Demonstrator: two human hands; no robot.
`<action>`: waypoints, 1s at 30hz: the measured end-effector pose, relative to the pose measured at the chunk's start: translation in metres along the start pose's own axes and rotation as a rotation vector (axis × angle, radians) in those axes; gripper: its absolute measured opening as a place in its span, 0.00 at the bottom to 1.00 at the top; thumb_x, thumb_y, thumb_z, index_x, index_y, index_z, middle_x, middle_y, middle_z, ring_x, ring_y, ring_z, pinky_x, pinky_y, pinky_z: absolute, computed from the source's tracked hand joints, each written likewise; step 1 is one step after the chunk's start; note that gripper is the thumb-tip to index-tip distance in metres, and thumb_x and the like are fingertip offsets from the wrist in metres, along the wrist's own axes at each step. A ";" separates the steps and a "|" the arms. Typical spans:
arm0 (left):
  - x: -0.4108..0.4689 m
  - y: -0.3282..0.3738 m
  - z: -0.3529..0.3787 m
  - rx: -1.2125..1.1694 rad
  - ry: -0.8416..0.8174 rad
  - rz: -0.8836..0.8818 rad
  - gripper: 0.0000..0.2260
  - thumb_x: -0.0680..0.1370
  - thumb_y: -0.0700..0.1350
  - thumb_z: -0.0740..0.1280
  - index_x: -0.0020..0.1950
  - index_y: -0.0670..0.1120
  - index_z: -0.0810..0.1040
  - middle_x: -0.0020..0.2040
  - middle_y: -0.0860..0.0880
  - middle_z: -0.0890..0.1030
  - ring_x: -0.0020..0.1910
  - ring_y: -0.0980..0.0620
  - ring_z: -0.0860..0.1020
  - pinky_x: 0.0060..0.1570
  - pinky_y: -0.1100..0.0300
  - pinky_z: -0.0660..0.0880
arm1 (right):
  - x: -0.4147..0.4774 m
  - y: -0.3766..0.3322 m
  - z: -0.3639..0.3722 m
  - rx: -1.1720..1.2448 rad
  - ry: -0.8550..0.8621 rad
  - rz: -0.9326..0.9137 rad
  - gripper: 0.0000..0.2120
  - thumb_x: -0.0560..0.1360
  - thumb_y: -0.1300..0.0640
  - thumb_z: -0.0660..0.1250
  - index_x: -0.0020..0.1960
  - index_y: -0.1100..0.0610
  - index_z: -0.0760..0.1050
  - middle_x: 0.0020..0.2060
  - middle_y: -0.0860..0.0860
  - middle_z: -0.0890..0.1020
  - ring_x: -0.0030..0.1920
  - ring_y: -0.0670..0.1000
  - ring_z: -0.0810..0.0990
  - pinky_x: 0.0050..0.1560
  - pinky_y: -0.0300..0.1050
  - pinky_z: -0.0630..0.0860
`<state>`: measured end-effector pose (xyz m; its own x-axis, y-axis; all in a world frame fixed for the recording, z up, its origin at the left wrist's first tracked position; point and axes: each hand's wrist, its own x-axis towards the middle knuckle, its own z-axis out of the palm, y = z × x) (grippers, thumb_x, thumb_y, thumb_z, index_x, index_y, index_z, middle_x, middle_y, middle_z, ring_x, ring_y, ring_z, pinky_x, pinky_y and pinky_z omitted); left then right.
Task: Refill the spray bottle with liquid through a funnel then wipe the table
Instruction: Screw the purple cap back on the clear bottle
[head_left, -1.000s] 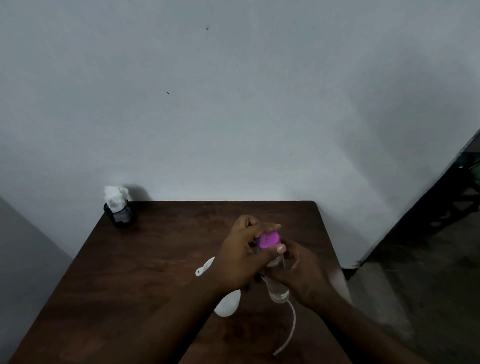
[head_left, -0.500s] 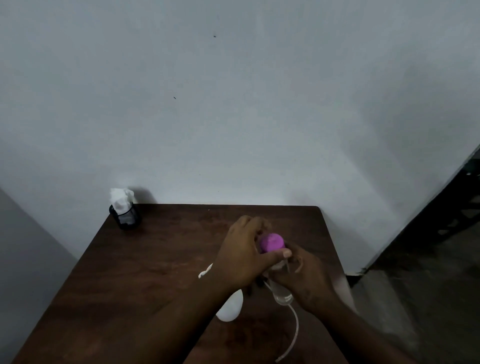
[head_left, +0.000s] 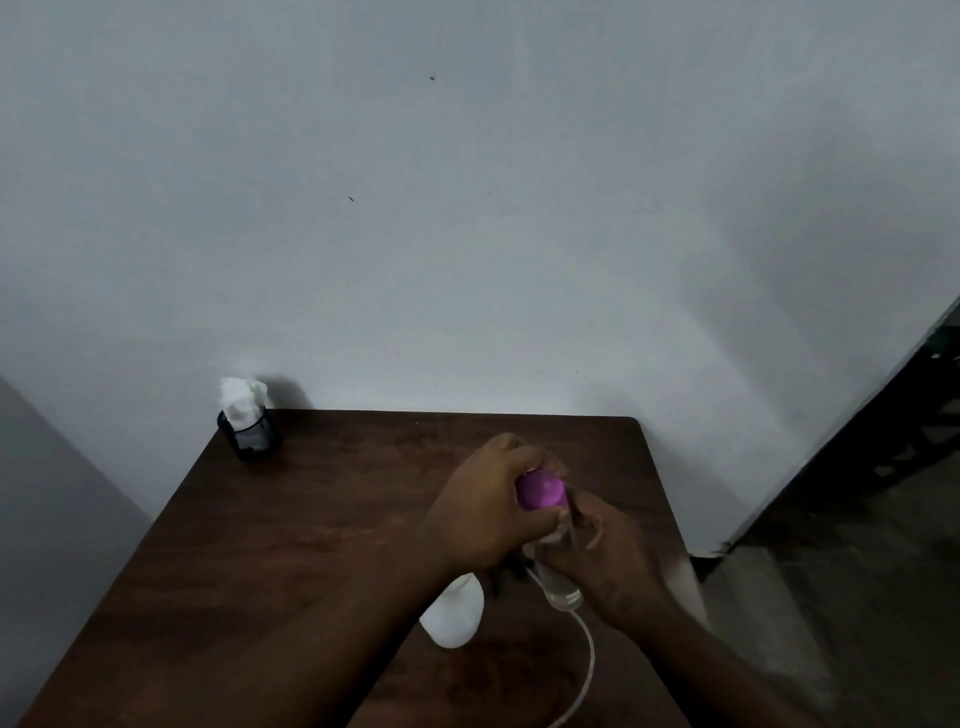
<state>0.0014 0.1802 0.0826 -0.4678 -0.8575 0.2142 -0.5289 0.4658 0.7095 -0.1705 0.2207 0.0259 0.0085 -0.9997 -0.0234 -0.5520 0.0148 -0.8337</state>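
Over the right half of the brown table (head_left: 291, 551) I hold a small clear bottle (head_left: 560, 587). My right hand (head_left: 605, 566) is wrapped around its body. The fingers of my left hand (head_left: 491, 514) are closed on its pink cap (head_left: 542, 490). A white funnel (head_left: 453, 616) lies on the table just below my left hand. A thin white tube (head_left: 587, 660) curves from under the bottle towards the near edge. The spray bottle's body is mostly hidden by my hands.
A black mesh cup (head_left: 249, 434) stuffed with white tissue (head_left: 240, 397) stands at the table's far left corner against the grey wall. The table's right edge drops to a dark floor (head_left: 841, 597).
The camera has tipped slightly, so the table sits lower in view. My left hand has closed further over the pink cap. The funnel and tube lie where they were.
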 end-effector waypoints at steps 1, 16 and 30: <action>0.001 -0.001 -0.002 -0.035 -0.034 0.007 0.19 0.70 0.52 0.77 0.60 0.58 0.80 0.55 0.60 0.76 0.54 0.59 0.77 0.51 0.58 0.79 | -0.002 0.000 -0.002 0.014 0.005 0.001 0.16 0.69 0.54 0.79 0.48 0.40 0.75 0.41 0.41 0.81 0.45 0.28 0.78 0.43 0.21 0.70; 0.004 0.011 -0.007 0.295 -0.078 0.038 0.17 0.75 0.61 0.71 0.60 0.55 0.75 0.51 0.58 0.73 0.47 0.59 0.72 0.43 0.66 0.68 | 0.002 0.005 -0.001 -0.032 0.032 -0.030 0.15 0.69 0.48 0.78 0.52 0.40 0.76 0.41 0.38 0.81 0.46 0.29 0.78 0.43 0.22 0.70; 0.003 0.018 0.000 0.361 -0.064 -0.046 0.18 0.74 0.63 0.71 0.57 0.54 0.74 0.51 0.55 0.76 0.47 0.56 0.74 0.45 0.61 0.73 | 0.004 0.014 0.013 -0.007 0.054 0.019 0.27 0.63 0.33 0.75 0.52 0.49 0.74 0.39 0.36 0.74 0.40 0.30 0.76 0.51 0.29 0.71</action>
<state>-0.0090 0.1857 0.0960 -0.4750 -0.8693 0.1369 -0.7610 0.4839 0.4321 -0.1675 0.2172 0.0071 -0.0468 -0.9989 -0.0088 -0.5573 0.0334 -0.8296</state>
